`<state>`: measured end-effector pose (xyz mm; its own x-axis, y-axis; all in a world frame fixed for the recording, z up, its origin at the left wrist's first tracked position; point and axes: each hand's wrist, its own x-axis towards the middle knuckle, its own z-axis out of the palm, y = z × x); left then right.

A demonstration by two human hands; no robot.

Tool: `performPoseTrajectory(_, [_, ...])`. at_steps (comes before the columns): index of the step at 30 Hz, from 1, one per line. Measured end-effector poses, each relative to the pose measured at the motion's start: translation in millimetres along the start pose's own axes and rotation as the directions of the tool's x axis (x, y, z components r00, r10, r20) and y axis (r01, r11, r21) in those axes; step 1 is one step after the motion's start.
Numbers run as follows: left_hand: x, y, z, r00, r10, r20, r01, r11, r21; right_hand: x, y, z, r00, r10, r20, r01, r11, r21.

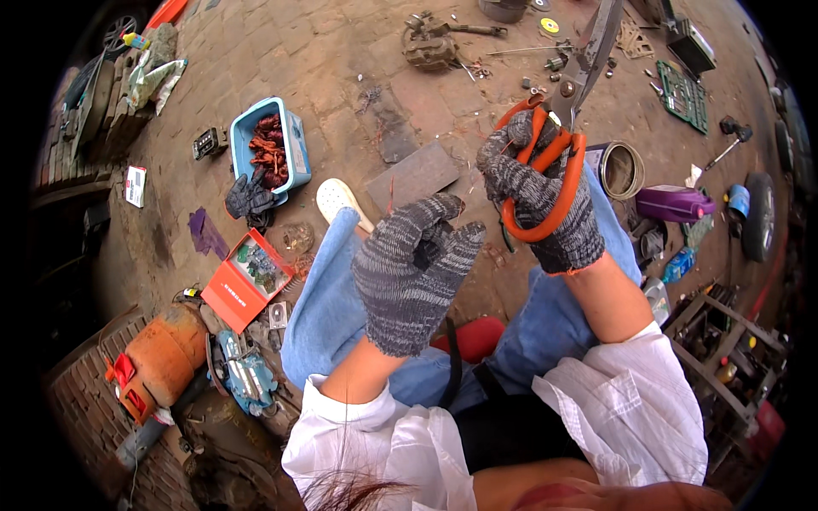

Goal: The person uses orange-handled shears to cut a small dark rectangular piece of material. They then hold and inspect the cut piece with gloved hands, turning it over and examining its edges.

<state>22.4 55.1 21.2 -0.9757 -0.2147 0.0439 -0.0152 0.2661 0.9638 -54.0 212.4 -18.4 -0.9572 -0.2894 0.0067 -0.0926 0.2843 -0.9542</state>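
Observation:
My right hand (545, 192), in a grey-black knitted glove, is closed around the orange handles of a large pair of scissors (569, 89). Their broad metal blades point up and away from me. To the left, my left hand (413, 272) wears a matching glove. Its fingers are curled in toward the thumb; anything inside them is too small or hidden to make out. A thin reddish wire (391, 194) stands up beside its knuckles. Below the hands, a dark flat slab (413, 177) lies on the brick floor.
A blue tub (296, 149) of reddish-brown wire bundles stands to the left, dark gloves (250, 200) at its corner. Nearer are a red box (234, 294) and an orange gas cylinder (170, 353). Rightward are a round can (621, 170), a purple jug (673, 203) and a green tool case (682, 96).

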Motion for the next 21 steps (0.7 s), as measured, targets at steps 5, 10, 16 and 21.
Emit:
performPoseTrajectory(5, [0,10,-1,0.997,-0.058,0.058,0.056,0.998,0.029,0,-17,-4,0.997,0.083,-0.003,-0.081,0.981,0.175])
performPoseTrajectory(10, [-1,12,-1,0.995,-0.067,0.074,0.070,0.997,-0.032,-2,-13,-7,0.999,-0.038,-0.032,0.037,0.998,-0.050])
performPoseTrajectory(16, [-3,1,-4,0.986,-0.157,0.064,0.168,0.955,-0.243,1,-19,-5,1.000,0.003,-0.015,0.001,0.964,0.268])
performPoseTrajectory(21, [-2,2,-8,0.969,-0.226,0.104,0.246,0.925,-0.290,2,-29,-1,0.999,-0.012,-0.049,0.030,0.925,0.378])
